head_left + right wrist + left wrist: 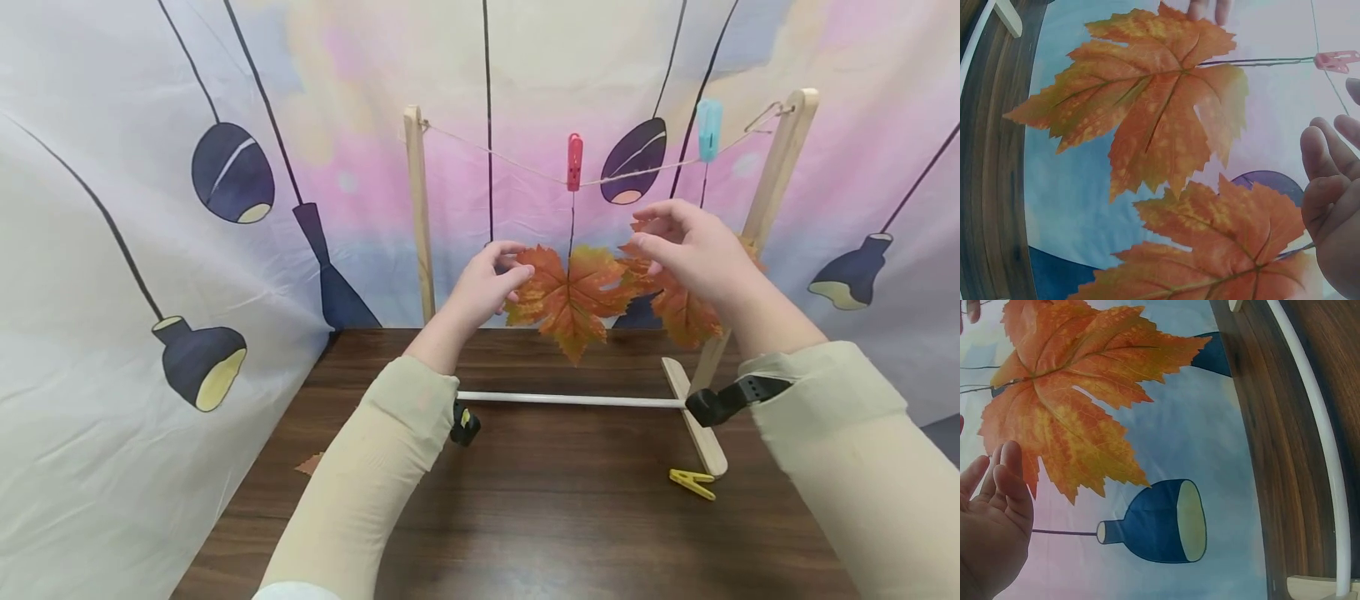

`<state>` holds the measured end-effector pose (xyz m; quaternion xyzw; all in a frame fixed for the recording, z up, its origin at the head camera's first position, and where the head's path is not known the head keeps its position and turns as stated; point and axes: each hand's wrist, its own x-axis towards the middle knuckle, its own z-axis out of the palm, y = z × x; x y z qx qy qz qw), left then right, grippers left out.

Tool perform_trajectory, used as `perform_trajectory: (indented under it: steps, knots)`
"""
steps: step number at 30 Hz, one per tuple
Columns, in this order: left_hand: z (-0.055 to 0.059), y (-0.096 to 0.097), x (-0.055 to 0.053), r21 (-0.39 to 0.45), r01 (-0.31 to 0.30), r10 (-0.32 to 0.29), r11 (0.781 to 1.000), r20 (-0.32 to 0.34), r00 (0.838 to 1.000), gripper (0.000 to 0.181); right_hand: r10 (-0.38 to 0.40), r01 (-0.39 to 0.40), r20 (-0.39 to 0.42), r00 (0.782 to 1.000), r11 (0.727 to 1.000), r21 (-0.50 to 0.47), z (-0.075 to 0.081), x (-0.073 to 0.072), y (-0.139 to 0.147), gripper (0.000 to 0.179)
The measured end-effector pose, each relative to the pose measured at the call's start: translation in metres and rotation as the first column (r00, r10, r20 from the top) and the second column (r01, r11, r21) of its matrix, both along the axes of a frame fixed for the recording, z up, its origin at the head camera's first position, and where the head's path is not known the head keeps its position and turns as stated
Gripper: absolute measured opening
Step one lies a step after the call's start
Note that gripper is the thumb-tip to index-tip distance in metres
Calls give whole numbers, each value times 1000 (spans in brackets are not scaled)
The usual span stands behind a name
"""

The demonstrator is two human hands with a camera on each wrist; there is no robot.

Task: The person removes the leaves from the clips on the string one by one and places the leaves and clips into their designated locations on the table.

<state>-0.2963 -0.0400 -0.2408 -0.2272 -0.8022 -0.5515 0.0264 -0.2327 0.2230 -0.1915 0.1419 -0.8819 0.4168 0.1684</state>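
Note:
An orange maple leaf (573,300) hangs by its dark stem from a red clothespin (574,162) on the string. My left hand (486,283) is at this leaf's left edge, its fingers loosely bent with nothing gripped. A second orange leaf (686,312) hangs to the right under a light blue clothespin (708,131). My right hand (701,254) is raised in front of that leaf and covers its upper part. In the right wrist view the right hand (1335,212) has relaxed fingers, apart from the middle leaf (1154,94).
The sagging string (502,157) runs between two wooden posts (420,217), joined low down by a white rod (570,399). A yellow clothespin (692,483) lies near the right foot (705,442). Part of another leaf (309,464) shows on the table beside my left sleeve.

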Motion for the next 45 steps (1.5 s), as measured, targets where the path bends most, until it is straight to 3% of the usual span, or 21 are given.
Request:
perform_trajectory:
  steps: [14,22,33,38,45]
  knots:
    - [6,19,1,-6,16,-16,1000,-25,1000,49,5,-6,-30,1000,1000,-5,14,-3,-9,50]
    - [7,29,0,113,69,-73,991,36,997,51,4,-4,-29,1000,1000,-11,18,-6,-13,60]
    - [1,43,-9,236,3,-11,972,32,999,48,-5,5,-28,1000,1000,-5,27,-7,-21,60]
    - [-1,49,-10,294,34,-57,955,68,996,46,-18,18,-31,999,1000,-6,31,-8,-23,58]
    - [-2,56,-8,301,70,-88,951,48,995,44,-4,4,-20,1000,999,-34,37,-10,-28,59]
